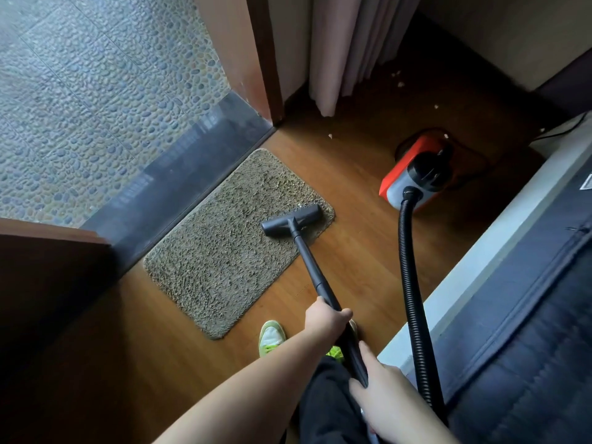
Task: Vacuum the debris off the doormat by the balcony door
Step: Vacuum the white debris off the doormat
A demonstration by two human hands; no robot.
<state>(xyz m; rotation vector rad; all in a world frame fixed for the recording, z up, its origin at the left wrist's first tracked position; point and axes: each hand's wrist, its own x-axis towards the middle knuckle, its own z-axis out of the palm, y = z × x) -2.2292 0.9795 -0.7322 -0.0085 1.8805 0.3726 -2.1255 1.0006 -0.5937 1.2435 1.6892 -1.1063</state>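
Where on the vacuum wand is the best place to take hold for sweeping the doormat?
Grip the wand on its upper stretch, from above and behind. It slopes up from the floor head on the doormat toward the person. The left hand wraps it higher up, the right hand holds the end near the hose.

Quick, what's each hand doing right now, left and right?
Left hand: gripping the vacuum wand.
Right hand: holding the wand's lower end, index finger straight along it.
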